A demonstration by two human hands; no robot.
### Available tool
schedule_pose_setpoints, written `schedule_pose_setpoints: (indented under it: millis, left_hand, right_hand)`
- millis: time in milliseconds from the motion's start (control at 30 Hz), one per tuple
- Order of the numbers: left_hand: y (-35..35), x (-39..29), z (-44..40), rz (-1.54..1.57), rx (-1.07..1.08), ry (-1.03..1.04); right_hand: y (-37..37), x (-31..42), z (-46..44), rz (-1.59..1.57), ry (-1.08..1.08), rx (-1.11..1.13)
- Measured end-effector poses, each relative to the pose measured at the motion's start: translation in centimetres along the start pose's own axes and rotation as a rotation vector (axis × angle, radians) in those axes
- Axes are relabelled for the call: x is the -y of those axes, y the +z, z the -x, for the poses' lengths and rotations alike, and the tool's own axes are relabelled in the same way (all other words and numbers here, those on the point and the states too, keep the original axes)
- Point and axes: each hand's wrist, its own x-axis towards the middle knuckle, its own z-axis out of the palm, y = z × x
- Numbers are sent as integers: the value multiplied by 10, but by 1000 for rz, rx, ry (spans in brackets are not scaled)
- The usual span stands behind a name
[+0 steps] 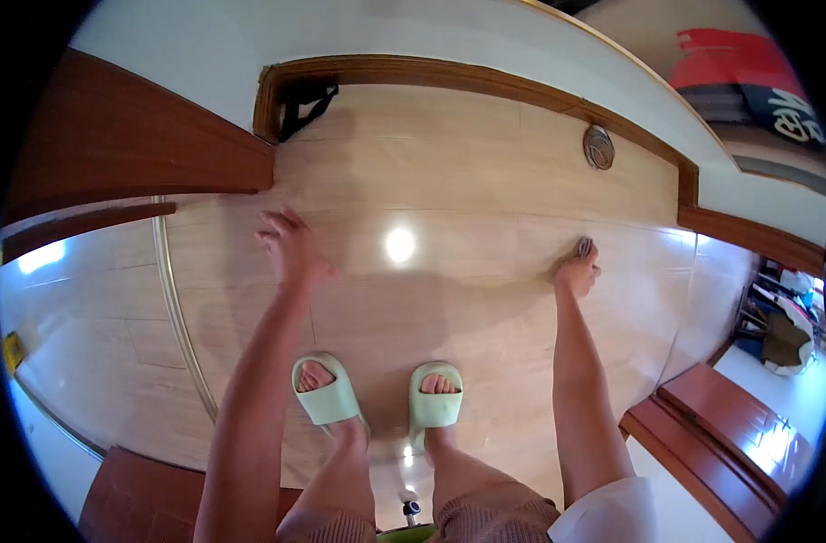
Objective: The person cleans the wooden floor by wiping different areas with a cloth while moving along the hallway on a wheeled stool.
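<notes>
Grey object juts forward from the closed right hand.

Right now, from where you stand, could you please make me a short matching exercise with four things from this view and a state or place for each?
Things:
1. Left hand
2. Right hand
3. Slippers
4. Round metallic object

States and places:
A. Pale green, worn on the feet
B. On the floor, beside the wooden skirting
C. Open, holding nothing
D. Holding a small dark object

Right pairs: 1-C, 2-D, 3-A, 4-B.
</notes>
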Motion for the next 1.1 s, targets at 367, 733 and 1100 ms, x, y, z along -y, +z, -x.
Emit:
schedule_pose_setpoints:
  millis: [367, 733, 1100]
  left_hand:
    - [7, -2, 0, 58, -47, -20]
    - [35, 13, -15, 344, -158, 44]
    - [77, 29, -17, 543, -146, 211]
  right_hand:
    - [-16, 62, 174, -380, -742, 62]
    - [-18, -21, 136, -282, -537, 112]
    - [-36, -144, 71, 42, -83, 121]
